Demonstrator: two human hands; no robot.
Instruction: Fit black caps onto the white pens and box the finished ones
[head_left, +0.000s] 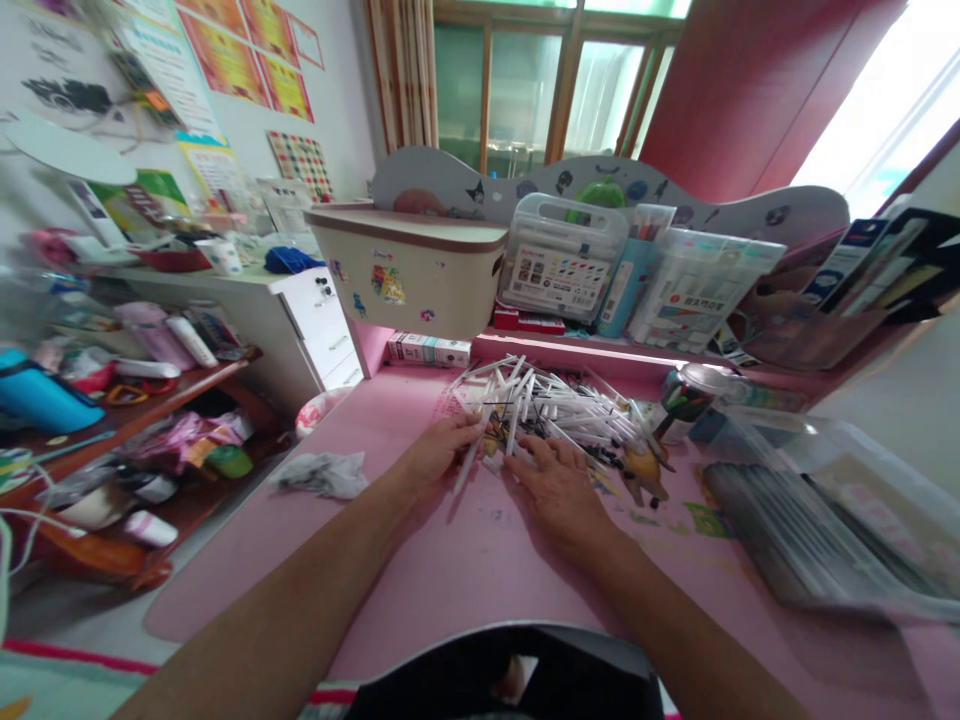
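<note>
— What's in those cases?

— Marker sets in the clear cases (564, 258) on the shelf; labels too blurred to read. The beige lidded bin (409, 268) stays closed.

— And the hands?

— Left hand (442, 450) pinches one white pen (470, 462); right hand (553, 480) lies spread on the pen pile (555, 405), mid-desk (390, 520).

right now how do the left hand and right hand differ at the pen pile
The left hand pinches one white pen at the pile's near-left edge; the right hand lies flat, palm down, on the pile of white pens. The left curls its fingers; the right spreads them. Both rest on the pink desk.
</note>
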